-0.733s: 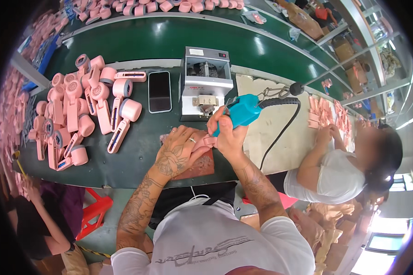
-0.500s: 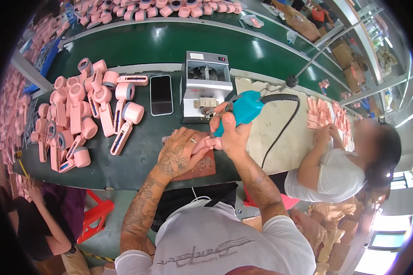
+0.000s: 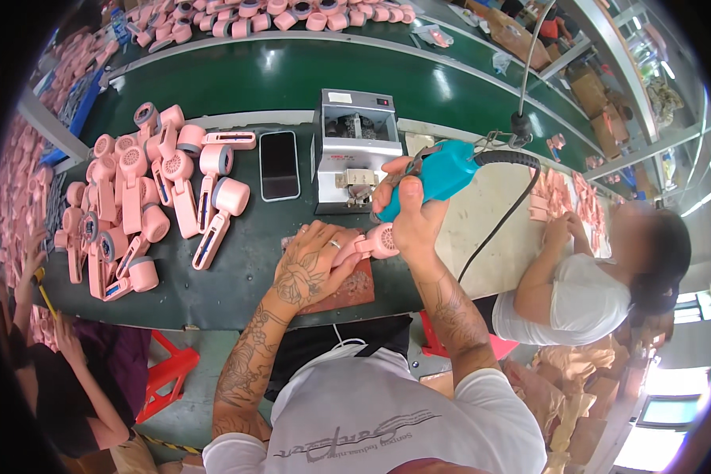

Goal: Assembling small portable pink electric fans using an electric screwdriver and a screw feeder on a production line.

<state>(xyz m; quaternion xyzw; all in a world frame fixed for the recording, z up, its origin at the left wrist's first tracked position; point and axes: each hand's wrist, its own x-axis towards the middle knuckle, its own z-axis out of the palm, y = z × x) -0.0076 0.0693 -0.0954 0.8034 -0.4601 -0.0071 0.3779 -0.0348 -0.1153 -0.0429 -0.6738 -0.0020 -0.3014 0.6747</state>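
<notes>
My left hand (image 3: 312, 261) is closed around the handle of a pink hair dryer (image 3: 383, 239) with a round, perforated head, pressing it onto a reddish-brown mat (image 3: 351, 292). In my right hand (image 3: 415, 213) is a teal electric screwdriver (image 3: 446, 175), tilted, with a black cable running off its rear end. The screwdriver's tip is hidden behind my fingers, close to the front of a grey screw-feeder machine (image 3: 356, 150). The dryer's head lies just left of my right wrist, apart from the tool.
Many pink dryers (image 3: 132, 162) are heaped on the left of the table. A phone (image 3: 280, 166) lies left of the machine. Beyond runs a green conveyor (image 3: 237, 75). A co-worker (image 3: 565, 292) sits at the right, by more pink parts. The screwdriver hangs from a cord (image 3: 527, 71).
My right hand has lifted the screwdriver away from the dryer, up and to the right, uncovering its round head. My left hand keeps its grip in nearly the same place.
</notes>
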